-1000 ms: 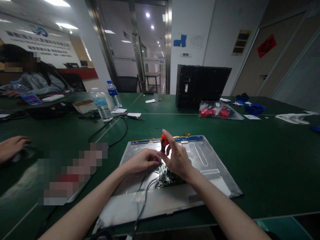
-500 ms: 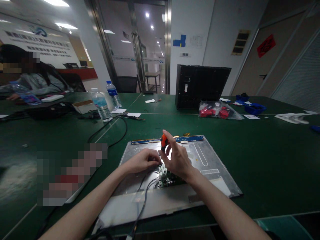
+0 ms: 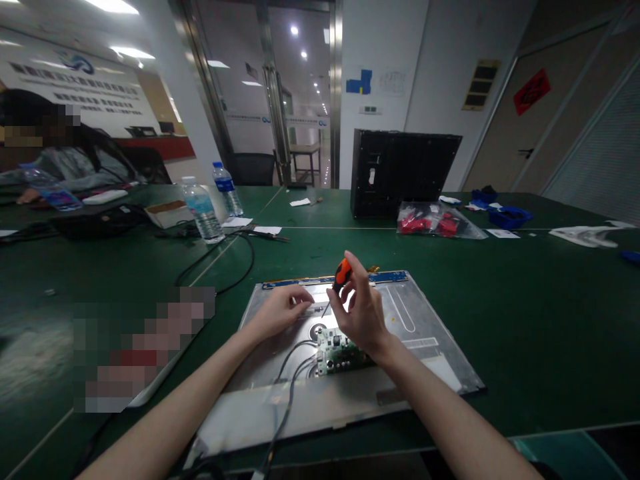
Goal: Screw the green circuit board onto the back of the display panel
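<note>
My right hand (image 3: pixel 364 310) grips an orange and black screwdriver (image 3: pixel 343 275), its shaft slanting down to the left above the panel. Near the screwdriver tip is my left hand (image 3: pixel 285 310), with thumb and forefinger drawn close together; whether a small part is between them cannot be made out. Both hands are over a flat silver metal display panel (image 3: pixel 425 320) lying on the table. A green circuit board (image 3: pixel 333 353) sits on the panel below my hands, partly covered by my right hand and wrist. Black cables (image 3: pixel 290 393) run from the board toward the front edge.
A black monitor (image 3: pixel 405 170) stands behind the panel, with a clear bag of red items (image 3: pixel 437 222) before it. Water bottles (image 3: pixel 201 212), a cable loop (image 3: pixel 250 257) and a black bag (image 3: pixel 100 220) are at left. Another person (image 3: pixel 75 157) sits at far left.
The screwdriver has risen off the circuit board and tilted, moving slightly up and right with my right hand. My left hand has drawn up and left, uncovering more of the board.
</note>
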Available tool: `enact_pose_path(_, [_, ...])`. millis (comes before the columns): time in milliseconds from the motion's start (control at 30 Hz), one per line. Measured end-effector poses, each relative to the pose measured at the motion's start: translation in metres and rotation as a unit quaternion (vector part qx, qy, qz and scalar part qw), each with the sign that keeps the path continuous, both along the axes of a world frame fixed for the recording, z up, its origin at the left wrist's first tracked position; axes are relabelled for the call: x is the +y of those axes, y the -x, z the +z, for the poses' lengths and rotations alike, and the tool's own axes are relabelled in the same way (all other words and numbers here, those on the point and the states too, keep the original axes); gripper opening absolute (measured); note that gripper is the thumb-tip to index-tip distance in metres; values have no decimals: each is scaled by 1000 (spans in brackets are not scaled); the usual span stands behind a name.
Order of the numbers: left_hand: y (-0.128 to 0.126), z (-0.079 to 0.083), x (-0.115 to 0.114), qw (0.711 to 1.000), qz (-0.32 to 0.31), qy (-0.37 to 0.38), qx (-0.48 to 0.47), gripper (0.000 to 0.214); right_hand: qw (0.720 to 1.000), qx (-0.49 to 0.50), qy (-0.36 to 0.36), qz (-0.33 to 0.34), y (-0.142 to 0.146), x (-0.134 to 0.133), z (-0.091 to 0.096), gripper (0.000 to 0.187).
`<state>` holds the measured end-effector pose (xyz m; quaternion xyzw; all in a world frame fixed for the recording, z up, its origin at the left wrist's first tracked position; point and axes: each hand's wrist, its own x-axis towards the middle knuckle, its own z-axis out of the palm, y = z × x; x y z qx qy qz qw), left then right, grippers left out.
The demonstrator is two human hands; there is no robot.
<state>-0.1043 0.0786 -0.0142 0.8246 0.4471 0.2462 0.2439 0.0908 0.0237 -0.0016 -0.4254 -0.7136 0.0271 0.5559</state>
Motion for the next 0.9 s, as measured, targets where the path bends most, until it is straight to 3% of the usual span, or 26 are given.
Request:
enact_pose_path(400, [-4,-2,-4,997,-41,-30,66,9,1000,-24,-10,11,1,1,-2,65])
enact_pose_path(600, [5,19,-5,989,-37,-59,127,9,999,-24,-22,6,1,1,0,63])
enact_pose_path(733, [6,34,-30,990,-72,-60,105,11,1000,-13,-17,13,-2,4,-1,64])
enact_pose_path(900, [6,31,-74,987,-116,-16,107,15,1000,-19,-12,18,-2,5,-1,61])
